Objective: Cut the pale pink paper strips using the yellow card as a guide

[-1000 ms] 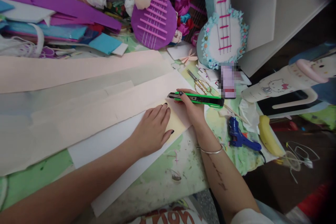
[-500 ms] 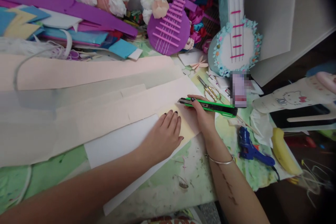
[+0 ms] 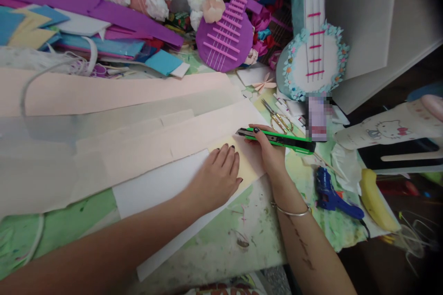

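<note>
My right hand [image 3: 268,150] is closed around a green and black utility knife [image 3: 287,140], its blade tip pointing left just over the paper. Flat on the sheets lies my left hand [image 3: 218,177], palm down with the fingers stretched out. Under it are a white sheet [image 3: 155,189] and a yellow sheet [image 3: 246,162]. A long pale pink sheet [image 3: 207,124] with a torn-looking lower edge stretches to the left beyond my fingertips. Gold-handled scissors [image 3: 279,117] rest just past the knife.
A blue glue gun [image 3: 334,198] and a banana [image 3: 377,198] lie at the right, below a tilted patterned cup [image 3: 391,126]. Along the back stand a purple paper instrument [image 3: 226,39] and a light blue one [image 3: 311,60]. Coloured foam sheets [image 3: 97,14] are piled at the back left.
The view has shifted very slightly, so everything sits a little further right. Both hands and the knife keep their places on the paper.
</note>
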`<state>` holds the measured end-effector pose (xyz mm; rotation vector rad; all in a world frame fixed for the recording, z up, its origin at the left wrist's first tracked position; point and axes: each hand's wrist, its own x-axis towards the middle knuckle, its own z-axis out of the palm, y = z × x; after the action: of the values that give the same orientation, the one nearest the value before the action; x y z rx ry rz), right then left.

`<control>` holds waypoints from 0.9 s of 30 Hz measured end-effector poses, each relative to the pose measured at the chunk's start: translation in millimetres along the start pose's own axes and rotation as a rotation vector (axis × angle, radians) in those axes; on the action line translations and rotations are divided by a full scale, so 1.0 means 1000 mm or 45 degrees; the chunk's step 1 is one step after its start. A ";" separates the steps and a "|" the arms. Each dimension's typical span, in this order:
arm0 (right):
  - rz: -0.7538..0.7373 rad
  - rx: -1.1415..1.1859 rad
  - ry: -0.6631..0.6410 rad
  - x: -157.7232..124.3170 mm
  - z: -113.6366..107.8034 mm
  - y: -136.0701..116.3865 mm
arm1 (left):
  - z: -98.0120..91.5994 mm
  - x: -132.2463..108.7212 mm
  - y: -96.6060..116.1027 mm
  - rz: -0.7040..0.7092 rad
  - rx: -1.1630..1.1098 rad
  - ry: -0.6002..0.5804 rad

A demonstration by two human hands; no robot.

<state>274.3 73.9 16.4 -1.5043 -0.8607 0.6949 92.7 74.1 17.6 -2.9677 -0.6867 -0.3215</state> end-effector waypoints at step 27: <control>-0.008 0.045 -0.027 0.000 -0.001 -0.003 | 0.000 0.001 -0.004 -0.037 -0.123 -0.005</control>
<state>274.8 72.8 20.0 -1.4644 -0.8644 0.7188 91.7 78.4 18.4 -3.0521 -0.7362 -0.3607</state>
